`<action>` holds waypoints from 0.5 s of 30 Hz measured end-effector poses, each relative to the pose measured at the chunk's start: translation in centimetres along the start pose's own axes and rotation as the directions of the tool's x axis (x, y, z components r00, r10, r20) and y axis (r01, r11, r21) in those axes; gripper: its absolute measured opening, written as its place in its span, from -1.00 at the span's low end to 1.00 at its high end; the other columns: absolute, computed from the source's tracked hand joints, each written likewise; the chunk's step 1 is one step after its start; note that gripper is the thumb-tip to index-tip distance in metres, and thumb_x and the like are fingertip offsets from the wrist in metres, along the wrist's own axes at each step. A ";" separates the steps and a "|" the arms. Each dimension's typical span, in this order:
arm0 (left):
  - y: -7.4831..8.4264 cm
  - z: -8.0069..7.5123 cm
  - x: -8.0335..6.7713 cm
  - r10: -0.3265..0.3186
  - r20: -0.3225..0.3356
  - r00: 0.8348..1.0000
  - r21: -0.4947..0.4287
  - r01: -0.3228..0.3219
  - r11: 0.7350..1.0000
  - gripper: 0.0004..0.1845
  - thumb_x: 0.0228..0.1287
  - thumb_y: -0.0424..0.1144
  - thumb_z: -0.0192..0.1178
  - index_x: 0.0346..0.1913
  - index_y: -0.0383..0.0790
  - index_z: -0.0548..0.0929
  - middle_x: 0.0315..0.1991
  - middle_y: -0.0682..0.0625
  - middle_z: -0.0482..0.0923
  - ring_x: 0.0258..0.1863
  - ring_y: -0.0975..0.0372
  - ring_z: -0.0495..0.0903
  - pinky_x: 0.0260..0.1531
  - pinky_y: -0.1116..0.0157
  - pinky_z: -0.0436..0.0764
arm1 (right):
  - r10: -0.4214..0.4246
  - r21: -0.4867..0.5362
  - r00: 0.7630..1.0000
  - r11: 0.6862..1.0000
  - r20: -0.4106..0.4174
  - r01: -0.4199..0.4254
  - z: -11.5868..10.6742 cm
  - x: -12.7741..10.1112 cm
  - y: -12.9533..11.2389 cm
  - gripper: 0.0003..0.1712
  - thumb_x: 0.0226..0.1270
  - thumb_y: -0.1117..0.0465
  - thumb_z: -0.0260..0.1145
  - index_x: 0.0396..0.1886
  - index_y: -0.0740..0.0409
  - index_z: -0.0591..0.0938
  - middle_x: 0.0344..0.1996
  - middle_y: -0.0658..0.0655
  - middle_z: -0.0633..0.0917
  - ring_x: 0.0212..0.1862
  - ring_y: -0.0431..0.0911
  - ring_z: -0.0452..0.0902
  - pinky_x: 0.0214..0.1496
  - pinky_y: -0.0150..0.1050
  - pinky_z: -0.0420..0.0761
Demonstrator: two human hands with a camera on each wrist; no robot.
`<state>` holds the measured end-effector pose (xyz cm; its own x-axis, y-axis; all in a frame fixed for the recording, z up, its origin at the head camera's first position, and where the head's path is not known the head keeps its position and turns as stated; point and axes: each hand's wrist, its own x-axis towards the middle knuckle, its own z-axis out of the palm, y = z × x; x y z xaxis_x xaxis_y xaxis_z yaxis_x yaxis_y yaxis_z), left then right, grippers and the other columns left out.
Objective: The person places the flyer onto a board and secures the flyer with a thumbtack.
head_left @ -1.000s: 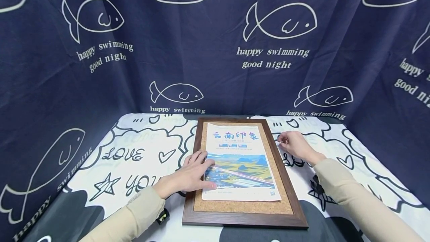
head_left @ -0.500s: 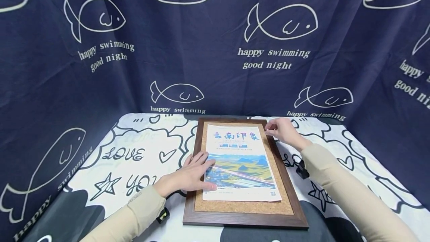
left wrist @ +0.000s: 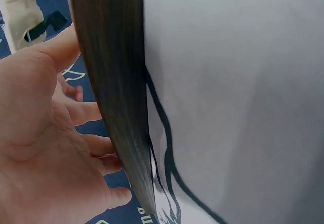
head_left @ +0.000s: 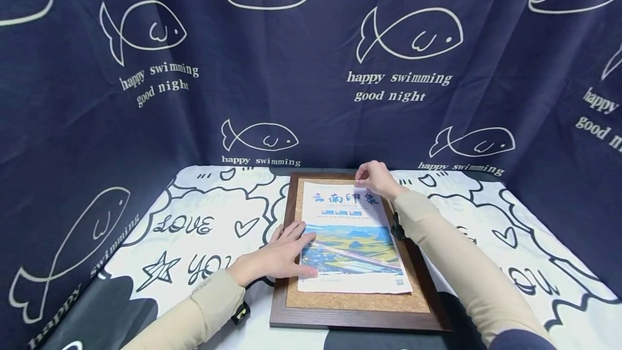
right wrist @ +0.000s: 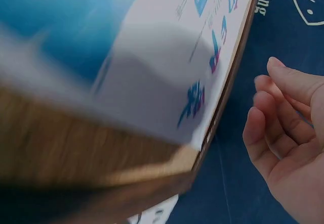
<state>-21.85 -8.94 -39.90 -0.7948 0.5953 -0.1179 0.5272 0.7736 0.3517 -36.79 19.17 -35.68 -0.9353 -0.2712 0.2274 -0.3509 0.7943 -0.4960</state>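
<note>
A cork board in a dark wooden frame (head_left: 278, 280) lies flat on the table. On it rests a poster (head_left: 352, 231) with blue characters above a landscape picture. My left hand (head_left: 279, 257) presses flat on the poster's left edge and the frame, fingers straight. In the left wrist view the palm (left wrist: 40, 148) sits beside the frame's dark edge (left wrist: 116, 107). My right hand (head_left: 373, 179) hovers at the poster's top right corner, fingers curled. The right wrist view shows those fingers (right wrist: 283, 123) beside the poster corner (right wrist: 202, 97); whether they pinch anything is hidden.
A white tablecloth (head_left: 209, 215) with black doodles and lettering covers the table. Navy curtains (head_left: 291, 69) printed with fish close in the back and both sides. Both forearms wear beige sleeves (head_left: 457, 269) with black wrist straps.
My right hand has moved from the tablecloth right of the frame, up and left, to the poster's top right corner. The left hand has stayed on the poster's left edge.
</note>
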 end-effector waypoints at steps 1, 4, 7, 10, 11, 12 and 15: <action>0.0 0.0 0.0 0.000 -0.001 1.000 0.000 0.000 1.000 -0.06 0.17 0.36 0.14 0.49 -0.09 0.18 0.55 -0.22 -0.10 0.57 -0.03 -0.19 0.44 -0.21 -0.19 | -0.002 0.001 1.000 1.000 -0.003 0.002 0.3 0.3 -0.2 -0.93 0.11 0.34 0.45 -0.47 0.23 0.69 -0.51 0.16 0.71 -0.46 -0.09 0.51 -0.32 -0.28 0.48; -0.1 0.1 0.1 -0.002 -0.002 1.000 0.003 0.002 1.000 -0.06 0.17 0.36 0.14 0.48 -0.09 0.19 0.55 -0.21 -0.10 0.57 -0.02 -0.18 0.45 -0.21 -0.20 | 0.007 0.007 1.000 1.000 -0.002 -0.007 1.4 1.2 -0.5 -0.93 0.09 0.35 0.46 -0.46 0.24 0.70 -0.48 0.17 0.72 -0.40 -0.06 0.54 -0.22 -0.22 0.51; 0.0 0.1 0.1 -0.002 -0.004 1.000 0.008 0.002 1.000 -0.07 0.17 0.36 0.15 0.48 -0.09 0.19 0.55 -0.21 -0.09 0.57 -0.02 -0.17 0.45 -0.20 -0.21 | 0.027 0.014 1.000 1.000 0.003 -0.028 2.5 2.0 -0.6 -0.93 0.08 0.36 0.47 -0.46 0.24 0.70 -0.46 0.17 0.73 -0.37 -0.05 0.55 -0.18 -0.20 0.53; 0.0 0.1 0.0 -0.001 -0.007 1.000 0.011 0.001 1.000 -0.07 0.17 0.34 0.16 0.48 -0.10 0.20 0.55 -0.22 -0.09 0.57 -0.02 -0.16 0.45 -0.20 -0.20 | 0.047 0.002 0.999 0.999 0.013 -0.047 3.3 2.5 -0.8 -0.92 0.08 0.36 0.47 -0.45 0.24 0.70 -0.45 0.17 0.73 -0.36 -0.05 0.55 -0.18 -0.19 0.54; 0.0 0.1 0.0 -0.001 -0.007 1.000 0.011 0.001 1.000 -0.07 0.17 0.35 0.16 0.48 -0.10 0.20 0.55 -0.21 -0.09 0.57 -0.01 -0.16 0.45 -0.20 -0.20 | 0.051 -0.004 0.999 0.999 0.017 -0.051 3.4 2.6 -0.9 -0.93 0.08 0.36 0.46 -0.45 0.25 0.70 -0.44 0.17 0.73 -0.36 -0.05 0.55 -0.17 -0.19 0.54; 0.0 0.1 0.0 -0.002 -0.007 1.000 0.009 0.002 1.000 -0.07 0.17 0.34 0.16 0.48 -0.10 0.20 0.55 -0.21 -0.09 0.57 -0.01 -0.16 0.45 -0.19 -0.20 | 0.055 -0.008 0.998 0.998 0.024 -0.055 3.6 2.7 -1.0 -0.93 0.09 0.36 0.46 -0.45 0.25 0.70 -0.44 0.17 0.73 -0.36 -0.05 0.56 -0.18 -0.19 0.54; -0.1 0.0 0.0 -0.007 -0.007 1.000 0.003 0.007 1.000 -0.07 0.17 0.35 0.15 0.48 -0.08 0.19 0.56 -0.20 -0.10 0.57 0.00 -0.17 0.45 -0.19 -0.22 | 0.061 -0.031 0.998 0.998 0.035 -0.060 3.8 2.9 -1.4 -0.93 0.08 0.37 0.46 -0.44 0.26 0.71 -0.44 0.17 0.73 -0.37 -0.05 0.57 -0.19 -0.19 0.56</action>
<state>-21.84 -9.02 -39.90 -0.8004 0.5885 -0.1142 0.5227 0.7783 0.3479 -39.18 15.18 -37.53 -0.9561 -0.2405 0.1675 -0.2922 0.8256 -0.4826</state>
